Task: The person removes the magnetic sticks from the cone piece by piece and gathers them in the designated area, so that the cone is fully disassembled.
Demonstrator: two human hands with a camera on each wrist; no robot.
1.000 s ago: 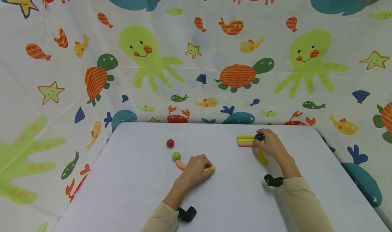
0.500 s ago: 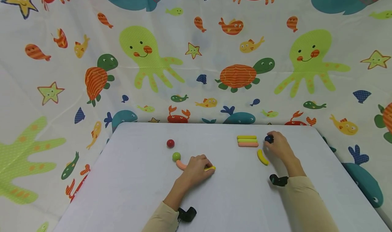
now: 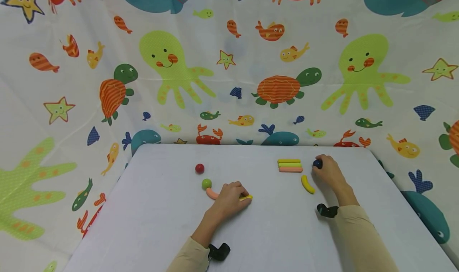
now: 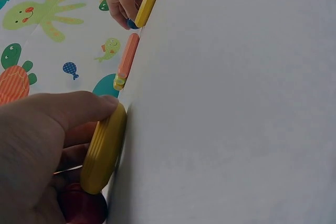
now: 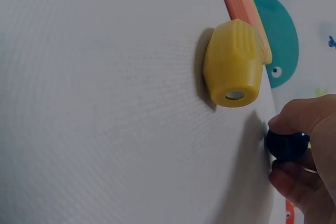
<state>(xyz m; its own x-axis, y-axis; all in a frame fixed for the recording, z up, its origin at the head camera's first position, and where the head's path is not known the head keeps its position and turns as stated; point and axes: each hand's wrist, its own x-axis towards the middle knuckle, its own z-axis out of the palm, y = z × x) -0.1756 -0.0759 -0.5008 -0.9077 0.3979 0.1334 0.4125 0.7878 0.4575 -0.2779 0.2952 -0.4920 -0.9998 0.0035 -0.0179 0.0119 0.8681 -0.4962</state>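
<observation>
Pinching | ball point(image 5: 286, 147): dark blue, round | bar point(image 4: 105, 151): yellow, ridged

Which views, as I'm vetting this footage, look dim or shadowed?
Head view: bright, soft shadow beside the right sleeve. Left wrist view: dimmer, shadow beside the held yellow piece. Right wrist view: dim too, shadow beside the loose yellow piece, blue ball nearly black.

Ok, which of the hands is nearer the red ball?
Left. The left hand sits below-right of the red ball in the head view; the right hand is much farther right.
</observation>
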